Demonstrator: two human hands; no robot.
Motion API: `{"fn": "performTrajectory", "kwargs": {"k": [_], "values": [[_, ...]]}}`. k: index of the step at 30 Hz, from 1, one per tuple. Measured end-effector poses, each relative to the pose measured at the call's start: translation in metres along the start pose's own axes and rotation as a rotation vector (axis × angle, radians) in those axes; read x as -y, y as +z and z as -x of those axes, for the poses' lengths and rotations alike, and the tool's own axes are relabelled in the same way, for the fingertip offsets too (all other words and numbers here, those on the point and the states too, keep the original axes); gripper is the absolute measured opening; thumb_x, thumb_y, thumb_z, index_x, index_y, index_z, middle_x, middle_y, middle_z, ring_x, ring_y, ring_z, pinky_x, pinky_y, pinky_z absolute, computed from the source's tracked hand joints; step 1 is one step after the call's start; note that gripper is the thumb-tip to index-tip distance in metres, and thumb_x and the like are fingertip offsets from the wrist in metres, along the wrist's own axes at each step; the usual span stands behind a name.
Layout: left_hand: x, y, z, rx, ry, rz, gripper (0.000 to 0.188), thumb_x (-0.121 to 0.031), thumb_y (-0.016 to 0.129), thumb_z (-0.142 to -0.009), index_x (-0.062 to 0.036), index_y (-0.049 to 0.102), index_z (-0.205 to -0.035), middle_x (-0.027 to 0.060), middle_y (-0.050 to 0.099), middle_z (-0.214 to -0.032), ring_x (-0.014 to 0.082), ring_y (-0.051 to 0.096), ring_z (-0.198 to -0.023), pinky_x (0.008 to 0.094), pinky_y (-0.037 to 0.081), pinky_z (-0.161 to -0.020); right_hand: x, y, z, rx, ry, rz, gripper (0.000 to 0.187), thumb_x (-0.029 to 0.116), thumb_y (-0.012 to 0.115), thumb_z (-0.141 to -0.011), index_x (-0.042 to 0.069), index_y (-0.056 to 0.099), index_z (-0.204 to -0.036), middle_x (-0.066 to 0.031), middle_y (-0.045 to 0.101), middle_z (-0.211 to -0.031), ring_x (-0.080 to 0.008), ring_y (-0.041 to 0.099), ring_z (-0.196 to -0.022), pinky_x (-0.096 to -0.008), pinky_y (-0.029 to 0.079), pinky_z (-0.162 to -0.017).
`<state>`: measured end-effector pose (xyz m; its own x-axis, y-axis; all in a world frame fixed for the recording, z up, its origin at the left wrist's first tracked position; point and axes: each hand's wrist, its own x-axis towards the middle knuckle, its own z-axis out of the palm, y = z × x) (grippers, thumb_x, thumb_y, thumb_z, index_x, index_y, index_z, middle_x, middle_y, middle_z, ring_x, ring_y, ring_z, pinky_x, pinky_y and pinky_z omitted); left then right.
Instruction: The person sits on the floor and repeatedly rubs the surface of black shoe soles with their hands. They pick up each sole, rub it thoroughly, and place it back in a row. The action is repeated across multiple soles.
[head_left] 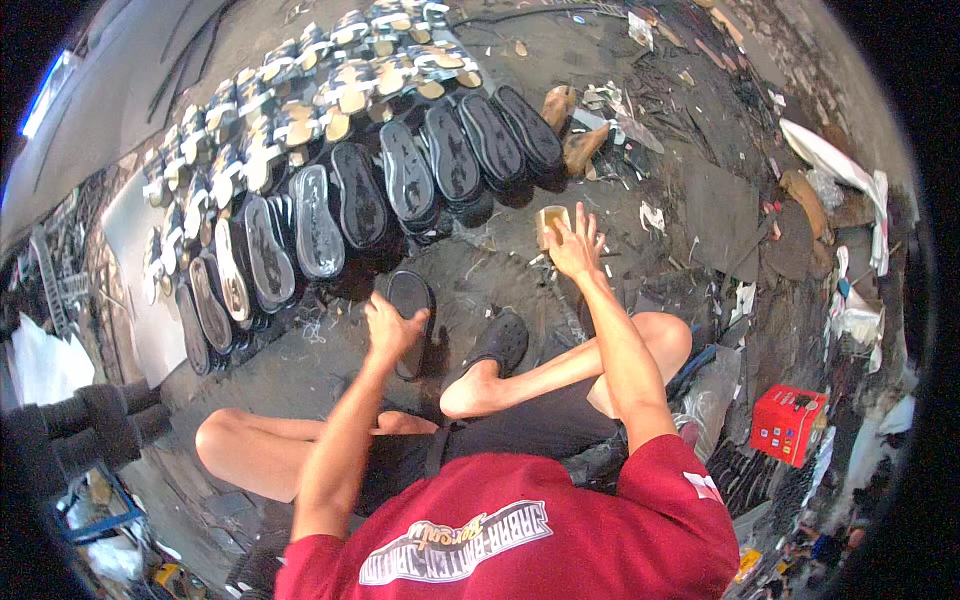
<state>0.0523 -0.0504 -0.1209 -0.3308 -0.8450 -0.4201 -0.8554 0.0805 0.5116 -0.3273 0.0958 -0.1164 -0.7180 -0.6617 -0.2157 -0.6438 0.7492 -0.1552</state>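
Observation:
My left hand (393, 327) is on the near part of a black shoe sole (408, 293) on the ground, its thumb across the sole and its fingers along the left edge. To the right, my right hand (577, 247) reaches out with fingers spread, at a small yellowish tub (549, 226); whether the fingertips touch it I cannot tell. Beyond my hands runs a slanting row of dark soles (318, 222), some with a shiny wet-looking surface. Behind them lie rows of strapped sandal pieces (351, 98) with beige pads.
Two brown shoe lasts (585, 150) lie past the row's right end. A black clog (500, 342) is on my foot, between my hands. At right stand a red box (788, 425) and a flat dark sheet (722, 215). Scraps litter the ground; dark rolls (95, 425) are at left.

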Motion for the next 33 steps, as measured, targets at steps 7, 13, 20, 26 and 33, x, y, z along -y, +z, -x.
{"fn": "performTrajectory", "kwargs": {"k": [7, 13, 20, 26, 33], "values": [[-0.02, 0.082, 0.046, -0.29, -0.179, -0.165, 0.126, -0.03, 0.098, -0.07, -0.0004, 0.022, -0.166, 0.0238, 0.048, -0.14, 0.0426, 0.046, -0.135, 0.0574, 0.043, -0.111, -0.017, 0.02, 0.007, -0.03, 0.023, -0.032, 0.054, 0.056, 0.046, -0.109, 0.025, 0.067, -0.148, -0.014, 0.015, -0.181, -0.0456, 0.016, -0.163, -0.0757, 0.014, -0.124], [-0.036, 0.055, 0.035, -0.201, -0.306, 0.249, 0.11, -0.03, 0.099, -0.065, 0.0067, 0.041, -0.151, 0.0289, 0.054, -0.138, 0.0462, 0.063, -0.12, 0.0498, 0.05, -0.107, -0.025, 0.011, 0.004, -0.216, 0.235, -0.69, 0.073, 0.066, 0.027, -0.112, 0.021, 0.083, -0.122, -0.011, 0.027, -0.178, -0.0387, 0.024, -0.16, -0.066, 0.011, -0.126], [-0.101, -0.007, 0.064, 0.141, -0.017, 1.025, 0.073, -0.028, 0.097, -0.08, 0.0006, 0.059, -0.136, 0.0096, 0.07, -0.126, 0.0214, 0.068, -0.108, 0.0361, 0.055, -0.097, -0.049, 0.039, -0.003, -0.088, 0.038, -0.208, 0.06, 0.057, 0.027, -0.115, 0.027, 0.066, -0.15, -0.0103, 0.017, -0.181, -0.0418, 0.016, -0.163, -0.0715, 0.012, -0.126], [-0.088, -0.055, 0.078, 0.333, -0.067, 1.393, 0.053, -0.013, 0.07, -0.089, 0.0024, 0.062, -0.139, 0.015, 0.077, -0.117, 0.0256, 0.074, -0.098, 0.0394, 0.063, -0.088, -0.041, 0.012, -0.01, -0.16, 0.19, -0.78, 0.081, 0.067, 0.02, -0.111, 0.016, 0.078, -0.133, -0.0149, 0.035, -0.174, -0.0402, 0.026, -0.159, -0.0612, 0.012, -0.129], [-0.128, -0.067, 0.088, 0.595, -0.052, 1.77, 0.074, -0.061, 0.06, -0.103, -0.0011, 0.06, -0.146, 0.0157, 0.071, -0.129, 0.0267, 0.072, -0.108, 0.0435, 0.06, -0.096, -0.086, 0.008, 0.023, 0.107, 0.312, -1.121, 0.079, 0.064, 0.026, -0.112, 0.007, 0.076, -0.132, -0.0155, 0.055, -0.159, -0.0275, 0.044, -0.15, -0.0476, 0.02, -0.129]]}}
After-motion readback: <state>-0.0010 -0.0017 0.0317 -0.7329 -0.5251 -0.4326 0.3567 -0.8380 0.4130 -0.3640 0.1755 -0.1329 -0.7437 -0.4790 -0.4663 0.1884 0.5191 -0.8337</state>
